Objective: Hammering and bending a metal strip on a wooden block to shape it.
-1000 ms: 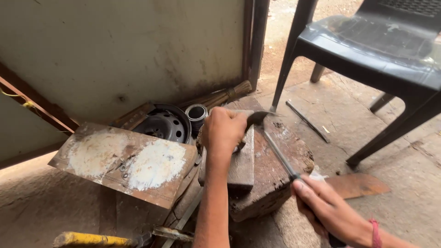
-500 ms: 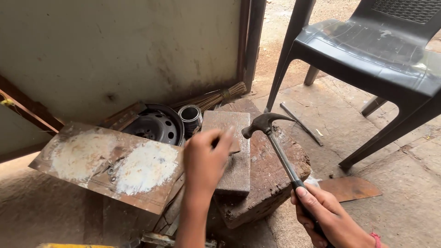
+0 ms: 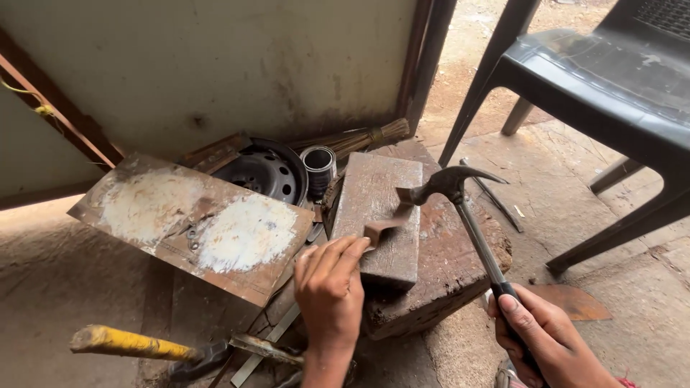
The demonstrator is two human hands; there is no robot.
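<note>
The bent metal strip (image 3: 388, 221) lies on the flat steel block (image 3: 377, 215), rusty brown and kinked in the middle, its long axis running from near-left to far-right across the block's top. Its near end sits under the fingers (image 3: 353, 253) of my left hand (image 3: 329, 291), which press it down at the block's near edge; its far end rises toward the hammer head. So the strip lies directly ahead of my left hand and up and to the left of my right.

My right hand (image 3: 540, 338) is clenched around the black grip of the claw hammer (image 3: 460, 205), whose shaft slants from that hand up and leftward. The hammer's striking face meets or hangs just over the strip's raised far end; I cannot tell whether they touch.

The block rests on a worn, reddish stump (image 3: 460, 266). Left of it a rusty plate (image 3: 194, 223) smeared with white leans at a tilt, with a dark wheel rim (image 3: 262, 171) and a small tin can (image 3: 318, 167) behind. A yellow-handled tool (image 3: 136, 345) lies near my left wrist, and a black plastic chair (image 3: 611, 79) stands to the right.
</note>
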